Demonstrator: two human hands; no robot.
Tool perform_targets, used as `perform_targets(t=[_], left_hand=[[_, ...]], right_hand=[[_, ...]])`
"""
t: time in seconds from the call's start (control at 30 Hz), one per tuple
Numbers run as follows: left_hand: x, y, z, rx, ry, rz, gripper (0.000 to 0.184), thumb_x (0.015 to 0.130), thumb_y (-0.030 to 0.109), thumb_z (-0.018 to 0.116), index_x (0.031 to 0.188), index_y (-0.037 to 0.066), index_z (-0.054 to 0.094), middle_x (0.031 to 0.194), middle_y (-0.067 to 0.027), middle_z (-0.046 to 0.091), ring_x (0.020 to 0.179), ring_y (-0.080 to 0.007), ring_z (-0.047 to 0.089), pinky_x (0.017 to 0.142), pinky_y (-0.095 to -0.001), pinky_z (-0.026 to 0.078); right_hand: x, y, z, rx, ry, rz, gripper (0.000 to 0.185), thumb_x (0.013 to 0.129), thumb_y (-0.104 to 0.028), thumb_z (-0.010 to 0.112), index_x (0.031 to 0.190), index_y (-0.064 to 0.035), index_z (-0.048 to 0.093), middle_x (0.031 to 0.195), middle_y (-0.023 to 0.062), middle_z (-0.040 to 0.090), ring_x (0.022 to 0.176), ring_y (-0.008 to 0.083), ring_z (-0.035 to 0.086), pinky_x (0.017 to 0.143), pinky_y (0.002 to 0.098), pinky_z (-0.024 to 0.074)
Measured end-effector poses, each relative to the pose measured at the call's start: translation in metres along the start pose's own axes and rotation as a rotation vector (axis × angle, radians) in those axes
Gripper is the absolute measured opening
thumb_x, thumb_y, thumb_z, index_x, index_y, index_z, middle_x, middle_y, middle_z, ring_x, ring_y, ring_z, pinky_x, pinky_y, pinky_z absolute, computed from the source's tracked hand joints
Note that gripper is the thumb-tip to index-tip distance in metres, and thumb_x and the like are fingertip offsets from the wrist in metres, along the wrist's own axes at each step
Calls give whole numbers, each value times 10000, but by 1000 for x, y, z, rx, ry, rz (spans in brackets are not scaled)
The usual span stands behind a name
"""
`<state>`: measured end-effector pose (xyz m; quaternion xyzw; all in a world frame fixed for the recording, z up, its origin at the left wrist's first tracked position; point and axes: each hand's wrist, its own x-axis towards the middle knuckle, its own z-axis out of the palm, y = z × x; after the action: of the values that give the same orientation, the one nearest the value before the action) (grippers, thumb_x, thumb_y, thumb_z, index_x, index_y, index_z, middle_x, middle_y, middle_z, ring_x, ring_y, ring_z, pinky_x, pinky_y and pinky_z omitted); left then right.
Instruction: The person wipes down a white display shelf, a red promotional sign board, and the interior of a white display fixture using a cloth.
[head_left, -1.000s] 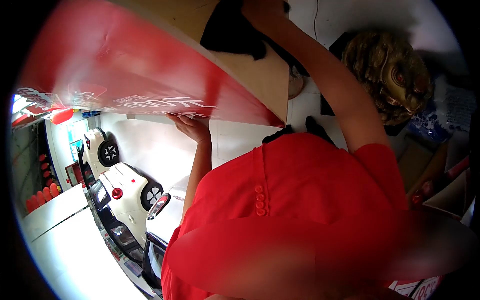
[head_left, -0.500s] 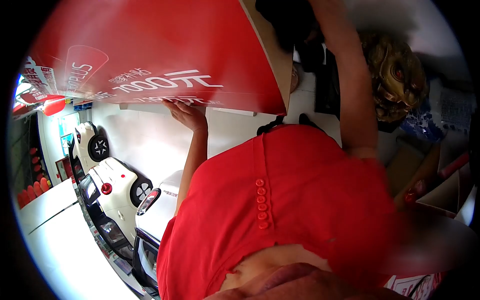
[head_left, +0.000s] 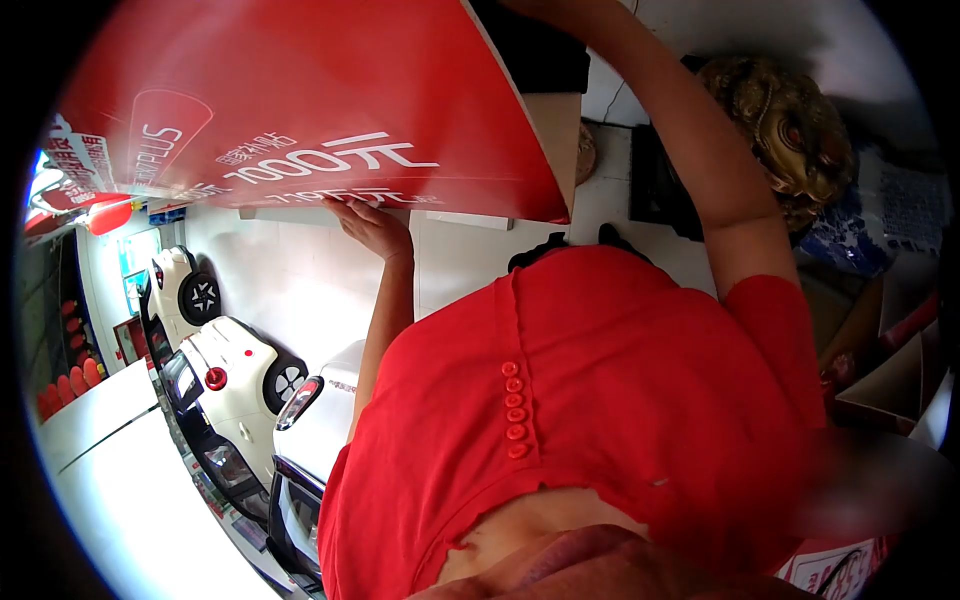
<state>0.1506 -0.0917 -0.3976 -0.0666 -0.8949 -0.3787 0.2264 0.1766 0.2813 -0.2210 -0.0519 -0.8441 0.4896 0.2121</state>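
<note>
A large red board [head_left: 340,90] printed with white characters and "1000" fills the upper left, its thin tan edge facing right. My left hand [head_left: 375,228] is at its lower edge, the fingers bent against it and partly hidden, gripping it. My right hand [head_left: 540,6] reaches up behind the board's right side and is mostly cut off by the top of the view, so its fingers do not show. Close below that hand is a black object [head_left: 545,55], above a tan panel [head_left: 553,125] beside the board's edge.
A golden animal-head sculpture [head_left: 795,135] stands at the right, near a blue-and-white patterned wrapping [head_left: 845,240]. Open cartons [head_left: 885,395] are at the lower right. White cars [head_left: 235,390] stand on the pale floor [head_left: 290,260] at the left. My feet [head_left: 615,238] show below the board.
My right arm has swung up and left, its hand now at the top edge. The black object shows more clearly and sits further left. The board has shifted slightly left; my left hand stays.
</note>
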Motion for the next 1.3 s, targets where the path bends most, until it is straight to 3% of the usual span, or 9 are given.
perform_targets(t=[0.07,0.17,0.4,0.47,0.5,0.57,0.8,1.17,1.3], left_hand=[[-1,-1,1,3,-6,2,689,1021,483,224,1507,-3,173,1509,-228,306,1316,-396,356,1100,-444,261],[1,-3,3,-17,-4,10,690,1022,484,218,1512,2,164,1516,-221,300,1311,-389,363,1098,-437,262],[-3,-7,1,92,-11,-22,679,1022,477,223,1520,21,152,1516,-220,296,1313,-386,352,1101,-430,258],[-2,-3,2,44,3,0,672,1023,471,221,1523,28,147,1518,-222,292,1307,-391,353,1096,-436,263],[-2,-2,1,46,2,-1,672,1023,471,221,1523,28,147,1518,-222,292,1307,-391,353,1096,-436,263],[-2,0,0,29,-23,-23,671,1023,470,218,1523,28,147,1518,-223,289,1309,-391,348,1093,-442,266],[-2,0,0,-2,-24,-55,676,1021,478,216,1523,30,152,1527,-220,274,1325,-390,333,1100,-444,258],[-3,2,1,49,4,-31,703,1009,503,242,1521,27,157,1498,-262,300,1330,-416,356,1086,-457,290],[-3,-7,1,78,-35,-101,692,1017,493,211,1526,32,129,1541,-237,224,1385,-384,277,1129,-426,231]], right_hand=[[-8,39,28,-972,156,19,560,807,-361,639,1269,-57,555,1335,210,511,1273,376,433,1015,501,369],[-18,94,53,-697,286,-336,525,804,-396,667,1228,-97,584,1290,193,532,1250,352,436,977,533,368],[-49,75,54,-710,-165,-168,444,788,-376,679,1117,-85,616,1167,159,589,1135,321,530,935,490,423],[-66,84,80,-606,74,-545,224,896,-230,632,993,-32,674,835,139,672,681,233,670,575,314,524],[-82,58,69,-692,-139,-450,192,814,-180,690,848,7,659,863,165,674,723,251,676,614,325,532],[-111,53,79,-509,-402,-363,320,773,-288,682,1071,-171,672,994,56,632,991,232,598,812,410,474],[-143,45,31,-419,-664,-439,312,780,-190,693,1090,-183,659,1054,-3,603,1046,203,554,877,370,421],[27,100,71,-724,-141,-428,325,811,-262,666,1059,-55,633,1037,154,637,991,309,611,829,433,499],[93,114,150,-694,87,-152,170,839,-78,598,983,-1,645,898,192,662,789,291,654,667,403,547]])
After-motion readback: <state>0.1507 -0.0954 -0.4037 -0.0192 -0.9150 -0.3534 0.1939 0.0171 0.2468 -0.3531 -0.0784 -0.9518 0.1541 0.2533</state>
